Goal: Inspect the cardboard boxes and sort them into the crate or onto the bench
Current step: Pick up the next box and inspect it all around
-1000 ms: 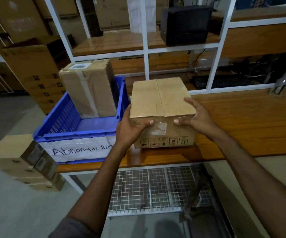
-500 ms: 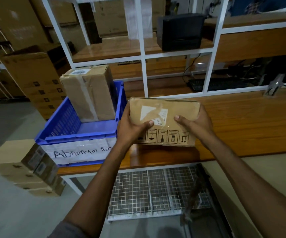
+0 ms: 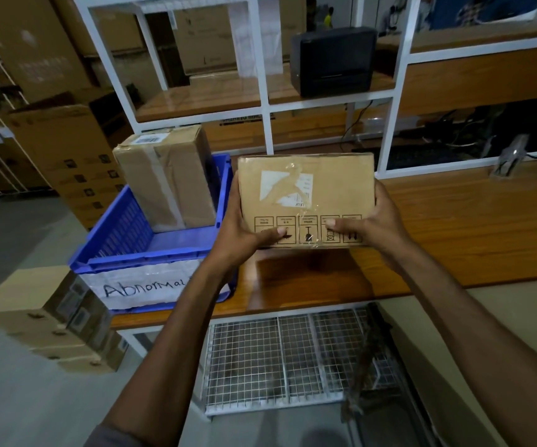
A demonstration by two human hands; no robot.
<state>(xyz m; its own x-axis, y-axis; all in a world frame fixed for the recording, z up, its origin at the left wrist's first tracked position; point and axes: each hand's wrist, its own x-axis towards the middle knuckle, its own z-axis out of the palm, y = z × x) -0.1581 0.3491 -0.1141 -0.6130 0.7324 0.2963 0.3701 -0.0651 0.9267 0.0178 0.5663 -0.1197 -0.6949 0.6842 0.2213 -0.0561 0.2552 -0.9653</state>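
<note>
A small cardboard box [image 3: 305, 191] is held up off the wooden bench [image 3: 454, 227], its side with a torn white label and a row of handling symbols facing me. My left hand [image 3: 238, 235] grips its left edge, thumb on the front. My right hand [image 3: 373, 227] grips its right edge, thumb on the symbols. To the left a blue crate [image 3: 138, 250] labelled "Abnormal" sits on the bench end and holds a taller taped cardboard box [image 3: 167, 179] standing upright.
A white shelf frame [image 3: 262, 104] rises behind the bench with a black printer [image 3: 333, 61] on its shelf. Stacked cardboard boxes [image 3: 47, 317] lie on the floor at left. A wire mesh rack [image 3: 293, 359] sits under the bench. Cables and a keyboard lie at back right.
Both hands lifted the small box off the bench and tipped it back, so its labelled side now faces me instead of its top.
</note>
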